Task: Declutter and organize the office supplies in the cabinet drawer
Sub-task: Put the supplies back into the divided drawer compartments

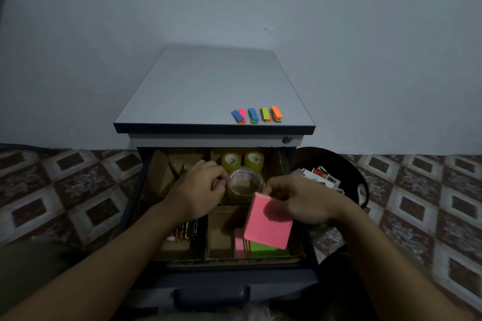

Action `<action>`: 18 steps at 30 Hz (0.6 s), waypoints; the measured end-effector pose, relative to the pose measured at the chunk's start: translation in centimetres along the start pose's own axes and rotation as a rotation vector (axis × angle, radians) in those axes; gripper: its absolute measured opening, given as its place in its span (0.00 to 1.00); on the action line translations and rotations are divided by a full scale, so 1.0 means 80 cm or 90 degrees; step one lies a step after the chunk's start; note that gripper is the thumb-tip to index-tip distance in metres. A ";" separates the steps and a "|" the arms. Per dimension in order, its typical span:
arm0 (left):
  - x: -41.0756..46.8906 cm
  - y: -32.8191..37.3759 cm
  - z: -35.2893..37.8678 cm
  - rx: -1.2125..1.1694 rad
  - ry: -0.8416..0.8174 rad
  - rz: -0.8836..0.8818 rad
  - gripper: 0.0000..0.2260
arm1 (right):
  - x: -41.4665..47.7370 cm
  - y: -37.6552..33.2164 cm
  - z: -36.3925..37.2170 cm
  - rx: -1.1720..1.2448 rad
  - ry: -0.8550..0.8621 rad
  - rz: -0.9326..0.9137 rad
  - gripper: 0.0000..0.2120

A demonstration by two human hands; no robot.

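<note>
The cabinet drawer [208,277] stands pulled out, split by cardboard dividers into compartments. My right hand [300,198] pinches a pink sticky-note pad [268,227] by its top edge, above the near-right compartment where green and pink pads [260,249] lie. My left hand [200,187] reaches into the drawer's middle with curled fingers touching a large clear tape roll [245,184]; whether it grips the roll I cannot tell. Two smaller yellowish tape rolls [242,160] stand behind it. Pens [184,232] lie in the near-left compartment.
Several coloured sticky flags [257,115] lie on the cabinet top [208,86] near its front edge. A black bin [339,177] with paper scraps stands right of the drawer. Patterned floor tiles spread on both sides; a wall rises behind.
</note>
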State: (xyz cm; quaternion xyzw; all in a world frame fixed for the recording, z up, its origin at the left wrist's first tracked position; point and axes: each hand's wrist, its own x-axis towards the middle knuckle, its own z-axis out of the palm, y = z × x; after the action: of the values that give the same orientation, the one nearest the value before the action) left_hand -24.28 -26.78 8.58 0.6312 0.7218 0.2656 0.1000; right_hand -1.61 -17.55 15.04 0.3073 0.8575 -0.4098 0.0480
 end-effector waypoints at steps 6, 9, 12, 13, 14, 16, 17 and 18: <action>-0.004 -0.010 0.006 -0.042 0.024 0.022 0.06 | 0.010 -0.022 0.018 -0.226 -0.148 0.044 0.05; -0.005 -0.013 0.006 -0.047 0.025 0.027 0.07 | 0.020 -0.035 0.019 -0.276 -0.214 0.084 0.08; -0.006 -0.015 0.007 -0.052 0.026 0.036 0.07 | 0.028 -0.043 0.023 -0.388 -0.238 0.102 0.12; -0.007 -0.017 0.007 -0.056 0.027 0.039 0.07 | 0.029 -0.043 0.027 -0.438 -0.234 0.105 0.13; -0.007 -0.018 0.007 -0.063 0.030 0.041 0.07 | 0.029 -0.043 0.032 -0.477 -0.219 0.109 0.14; -0.006 -0.019 0.008 -0.083 0.037 0.041 0.07 | 0.024 -0.041 0.042 -0.498 -0.148 0.127 0.15; -0.006 -0.020 0.008 -0.100 0.042 0.038 0.07 | 0.020 -0.043 0.045 -0.504 -0.099 0.127 0.15; -0.005 -0.020 0.009 -0.124 0.047 0.032 0.07 | 0.015 -0.047 0.047 -0.518 -0.055 0.123 0.15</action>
State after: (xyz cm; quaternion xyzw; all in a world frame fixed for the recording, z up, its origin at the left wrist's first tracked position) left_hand -25.23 -27.06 7.12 0.6265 0.6794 0.3602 0.1277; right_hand -5.31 -21.52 14.69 0.3249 0.9138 -0.0440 0.2397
